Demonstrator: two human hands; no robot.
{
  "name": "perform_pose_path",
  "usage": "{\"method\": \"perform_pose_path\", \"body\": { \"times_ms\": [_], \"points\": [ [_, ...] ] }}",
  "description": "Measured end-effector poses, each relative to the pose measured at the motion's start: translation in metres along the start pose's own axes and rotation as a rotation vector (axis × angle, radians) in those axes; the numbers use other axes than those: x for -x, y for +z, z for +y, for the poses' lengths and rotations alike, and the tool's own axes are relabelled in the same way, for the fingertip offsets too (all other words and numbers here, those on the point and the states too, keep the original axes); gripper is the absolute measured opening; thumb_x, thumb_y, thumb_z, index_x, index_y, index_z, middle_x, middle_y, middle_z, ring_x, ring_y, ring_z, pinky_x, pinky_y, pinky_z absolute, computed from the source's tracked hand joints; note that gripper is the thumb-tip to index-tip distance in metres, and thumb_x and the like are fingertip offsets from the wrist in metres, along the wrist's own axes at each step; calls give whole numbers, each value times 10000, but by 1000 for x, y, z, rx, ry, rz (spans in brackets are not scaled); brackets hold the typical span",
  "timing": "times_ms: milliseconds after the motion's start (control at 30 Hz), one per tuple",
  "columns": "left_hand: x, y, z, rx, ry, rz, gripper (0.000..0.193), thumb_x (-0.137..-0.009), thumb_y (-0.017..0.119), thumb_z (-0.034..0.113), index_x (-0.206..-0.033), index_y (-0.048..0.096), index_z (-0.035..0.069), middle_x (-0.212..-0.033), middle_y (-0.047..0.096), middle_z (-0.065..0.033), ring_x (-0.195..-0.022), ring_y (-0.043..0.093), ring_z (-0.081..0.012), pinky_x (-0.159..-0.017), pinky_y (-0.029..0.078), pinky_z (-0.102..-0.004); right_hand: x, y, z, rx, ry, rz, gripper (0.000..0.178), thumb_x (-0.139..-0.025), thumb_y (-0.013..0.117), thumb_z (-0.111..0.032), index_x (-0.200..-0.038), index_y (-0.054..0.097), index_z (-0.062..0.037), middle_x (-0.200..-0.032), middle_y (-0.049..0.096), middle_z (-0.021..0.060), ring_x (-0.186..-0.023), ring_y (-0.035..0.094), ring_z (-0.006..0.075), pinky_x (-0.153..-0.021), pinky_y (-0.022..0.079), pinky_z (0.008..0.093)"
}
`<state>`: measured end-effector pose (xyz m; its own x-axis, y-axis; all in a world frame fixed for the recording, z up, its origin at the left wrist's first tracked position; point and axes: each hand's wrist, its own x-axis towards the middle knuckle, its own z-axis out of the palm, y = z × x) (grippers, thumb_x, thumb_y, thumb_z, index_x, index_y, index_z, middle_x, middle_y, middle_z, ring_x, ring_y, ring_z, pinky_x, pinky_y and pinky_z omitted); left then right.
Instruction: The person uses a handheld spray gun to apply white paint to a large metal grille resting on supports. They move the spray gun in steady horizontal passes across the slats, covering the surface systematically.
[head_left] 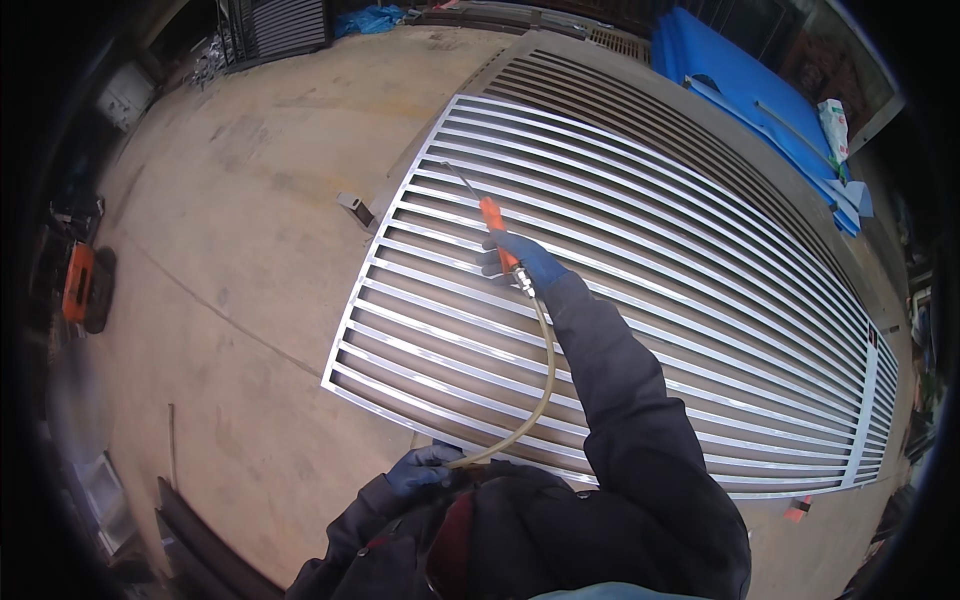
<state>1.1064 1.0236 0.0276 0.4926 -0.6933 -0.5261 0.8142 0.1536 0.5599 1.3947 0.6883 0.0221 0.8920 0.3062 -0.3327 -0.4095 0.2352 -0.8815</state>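
My right hand (535, 258), in a dark blue glove, is closed around an orange air blow gun (491, 215). Its thin metal nozzle points away and to the left, over the slats of a silvery slatted metal panel (640, 300). A metal coupling (523, 281) joins the gun to a yellowish air hose (549, 370), which curves back toward my waist. Down by my body my left hand (420, 468), gloved too, is closed on that hose. The panel lies flat beneath my right arm, raised off the floor.
Behind the panel lies a darker slatted panel (600, 90). Blue sheeting (725, 75) with a white bag (834, 128) stands at the far right. A small metal post (354, 208) is beside the panel's left edge. An orange-and-black machine (85, 288) sits at far left.
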Motion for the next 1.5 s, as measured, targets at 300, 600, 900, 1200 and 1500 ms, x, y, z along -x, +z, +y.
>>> {"method": "perform_pose_path", "body": {
  "times_ms": [300, 600, 900, 1200, 1500],
  "points": [
    [6, -84, 71, -62, 74, 56, 381, -1014, 476, 188, -1338, 488, -13, -796, 578, -39, -735, 565, -124, -758, 502, -276, -170, 98, -50, 656, -170, 291, 425, -833, 679, -480, -883, 679, -58, -741, 681, 63, -628, 645, 162, -627, 505, 326],
    [8, -137, 133, -123, 123, 11, 381, -1029, 443, 188, -1355, 499, -1, -779, 515, 0, -723, 474, -83, -705, 425, -227, -240, 97, -37, 712, -109, 518, 511, -845, 666, -504, -900, 679, 4, -716, 666, 87, -593, 618, 163, -568, 484, 323],
    [15, -179, 145, -223, 59, -153, 403, -1029, 435, 192, -1375, 470, -10, -779, 521, -6, -727, 500, -94, -773, 467, -266, -242, 106, -20, 642, -69, 604, 546, -851, 646, -546, -935, 659, -7, -740, 656, 85, -615, 629, 165, -613, 502, 329],
    [9, -194, 131, -236, 17, -160, 405, -1019, 467, 191, -1378, 484, 6, -767, 508, 14, -711, 483, -82, -747, 450, -238, -218, 119, -19, 656, -6, 602, 535, -869, 641, -517, -979, 650, 7, -736, 637, 73, -603, 626, 153, -582, 495, 297],
    [28, -186, 137, -286, -60, -234, 219, -1006, 508, 212, -1130, 561, 39, -821, 541, 13, -730, 491, -75, -739, 460, -249, -203, 125, 12, 600, -47, 719, 515, -867, 630, -520, -897, 645, -6, -709, 633, 79, -586, 610, 165, -588, 491, 342]
  ]
}}
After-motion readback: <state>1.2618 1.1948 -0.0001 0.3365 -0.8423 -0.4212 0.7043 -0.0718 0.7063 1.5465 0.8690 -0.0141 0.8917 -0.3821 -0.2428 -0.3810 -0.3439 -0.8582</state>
